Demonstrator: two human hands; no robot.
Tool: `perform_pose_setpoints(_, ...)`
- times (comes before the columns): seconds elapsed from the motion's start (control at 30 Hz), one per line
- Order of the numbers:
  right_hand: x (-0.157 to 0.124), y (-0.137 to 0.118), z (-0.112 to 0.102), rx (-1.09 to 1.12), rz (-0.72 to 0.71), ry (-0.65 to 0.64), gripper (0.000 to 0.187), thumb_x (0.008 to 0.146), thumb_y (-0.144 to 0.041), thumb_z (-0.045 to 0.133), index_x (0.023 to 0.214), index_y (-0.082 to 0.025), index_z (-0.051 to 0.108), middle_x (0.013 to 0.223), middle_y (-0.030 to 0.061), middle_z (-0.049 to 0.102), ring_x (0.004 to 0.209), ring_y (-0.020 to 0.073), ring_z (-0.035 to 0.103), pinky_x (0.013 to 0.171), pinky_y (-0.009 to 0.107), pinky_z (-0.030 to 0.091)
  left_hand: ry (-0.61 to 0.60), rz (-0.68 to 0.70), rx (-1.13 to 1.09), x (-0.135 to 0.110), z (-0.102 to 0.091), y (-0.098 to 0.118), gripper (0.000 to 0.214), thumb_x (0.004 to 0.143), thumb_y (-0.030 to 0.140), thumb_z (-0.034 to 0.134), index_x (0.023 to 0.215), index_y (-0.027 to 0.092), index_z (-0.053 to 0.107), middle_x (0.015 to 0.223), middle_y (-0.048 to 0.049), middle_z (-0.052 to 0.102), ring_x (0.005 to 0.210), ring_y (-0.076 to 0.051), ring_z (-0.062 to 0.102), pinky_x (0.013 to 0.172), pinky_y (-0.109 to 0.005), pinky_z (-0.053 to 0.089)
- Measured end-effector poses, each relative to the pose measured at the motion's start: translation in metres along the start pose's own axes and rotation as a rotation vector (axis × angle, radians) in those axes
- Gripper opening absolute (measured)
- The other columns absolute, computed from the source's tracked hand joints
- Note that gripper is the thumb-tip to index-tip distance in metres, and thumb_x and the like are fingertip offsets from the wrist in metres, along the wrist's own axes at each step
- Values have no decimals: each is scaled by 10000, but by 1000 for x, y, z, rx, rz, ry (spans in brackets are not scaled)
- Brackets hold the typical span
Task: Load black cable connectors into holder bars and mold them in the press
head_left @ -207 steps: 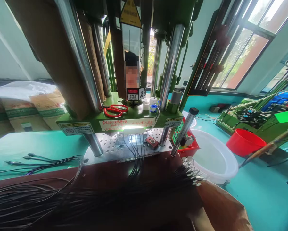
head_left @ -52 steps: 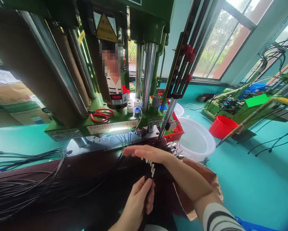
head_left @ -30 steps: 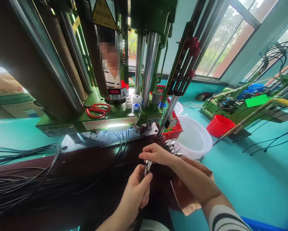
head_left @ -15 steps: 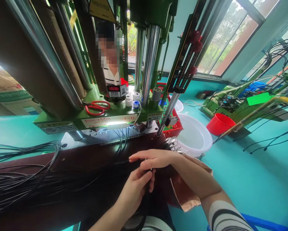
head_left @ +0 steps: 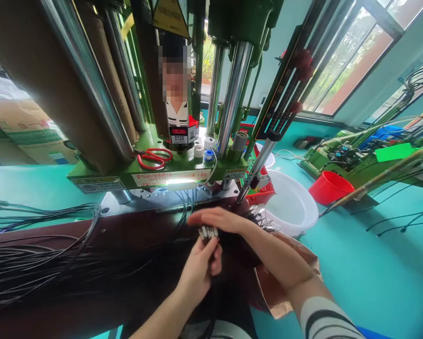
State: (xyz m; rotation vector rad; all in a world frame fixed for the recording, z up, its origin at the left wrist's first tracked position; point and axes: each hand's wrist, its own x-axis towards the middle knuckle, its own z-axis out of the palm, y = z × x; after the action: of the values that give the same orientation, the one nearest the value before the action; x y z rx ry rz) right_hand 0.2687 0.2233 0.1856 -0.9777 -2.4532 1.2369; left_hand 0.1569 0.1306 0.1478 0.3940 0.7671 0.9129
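A cable bunch, over the brown desk, lies lengthwise near to far, metal ends pointing far. The left hand has its grip clenched around it; the right hand, grip released, fingers outstretched, is just beyond.

Brown bench; black cables lie along its left

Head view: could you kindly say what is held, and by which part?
The left grip holds dark cables just below their metal connectors; the right grip seems empty.
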Motion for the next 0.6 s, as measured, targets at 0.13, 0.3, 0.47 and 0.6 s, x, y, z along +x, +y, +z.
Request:
perform_pose_setpoints(0.13,22,40,-4,-692,256,338,362,842,-71,387,1181,-81,516,1200,138,553,1178,211,425,990,351,337,62,144,-1,12,-14,9,371,659,374,705,722,189,391,509,88,398,369,-10,271,363,-154,159)
perform_pose_setpoints(0.3,24,50,4,-822,324,247,257,713,-39,462,930,-46,600,991,200,594,1048,311,483,874,431,377,126,248,96,18,-24,7,336,690,381,683,727,178,418,515,93,364,368,0,238,358,-149,140)
perform_pose_setpoints(0.47,-8,27,-7,-727,362,112,179,673,-182,537,834,-126,589,872,116,635,793,237,584,678,322,435,132,255,149,15,-25,4,382,702,458,657,716,194,381,518,93,365,369,-9,245,352,-151,150)
perform_pose_setpoints(0.6,-58,14,-12,-462,415,68,81,724,-207,466,683,-163,520,635,11,578,567,130,545,493,219,381,120,238,173,10,-21,7,388,701,482,649,750,202,385,505,105,327,365,-8,217,350,-143,130)
